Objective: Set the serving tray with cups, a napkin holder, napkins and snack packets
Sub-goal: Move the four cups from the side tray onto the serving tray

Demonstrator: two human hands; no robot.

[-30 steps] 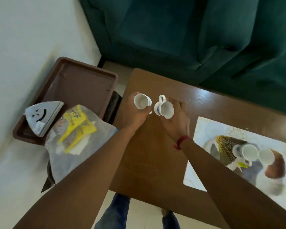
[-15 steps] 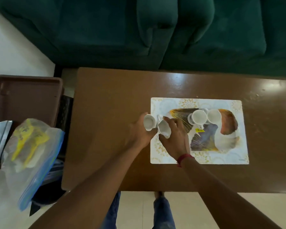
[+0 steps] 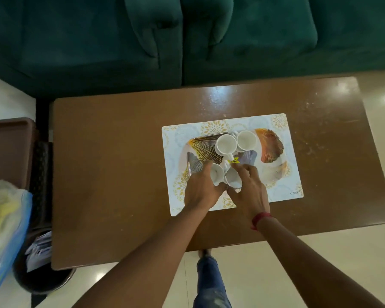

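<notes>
A serving tray (image 3: 272, 147) with a shell pattern lies on a white placemat (image 3: 285, 127) on the brown table (image 3: 111, 165). Two white cups (image 3: 226, 144) (image 3: 246, 140) stand upright at the tray's far middle. My left hand (image 3: 201, 187) grips a third white cup (image 3: 217, 173) low over the tray's near left part. Right beside it, my right hand (image 3: 248, 192) grips a fourth white cup (image 3: 232, 180). The two held cups are tilted and nearly touch. A yellow sticker (image 3: 233, 161) shows on the tray just behind them.
A green sofa (image 3: 187, 36) runs behind the table. At the left stand a brown tray (image 3: 7, 150) and a clear bag (image 3: 5, 218) with yellow snack packets. A dark bin (image 3: 40, 272) sits below the bag. My legs show under the table's near edge.
Both hands have carried the two cups from the table's left part rightward onto the tray, near the two standing cups. The view has swung right, pushing the brown tray and the bag to the edge.
</notes>
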